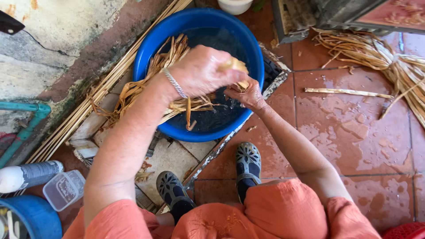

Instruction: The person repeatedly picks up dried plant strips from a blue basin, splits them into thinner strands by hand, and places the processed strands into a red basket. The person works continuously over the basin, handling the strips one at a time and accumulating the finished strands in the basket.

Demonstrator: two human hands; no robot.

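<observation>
Reed strips (pixel 177 106) sit clenched in both my left hand (pixel 201 71) and right hand (pixel 248 94) over the blue basin (pixel 152 48); wet fibres could slip or tear

A heap of dry leaves (pixel 380 57) lies far right of the fingers. A clear plastic box (pixel 64 189) and a white bottle (pixel 28 175) sit far below-left.

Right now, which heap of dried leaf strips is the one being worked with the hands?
The wet strips draped over the blue basin, gripped by both hands; the heap on the tiles lies untouched, far right.
</observation>
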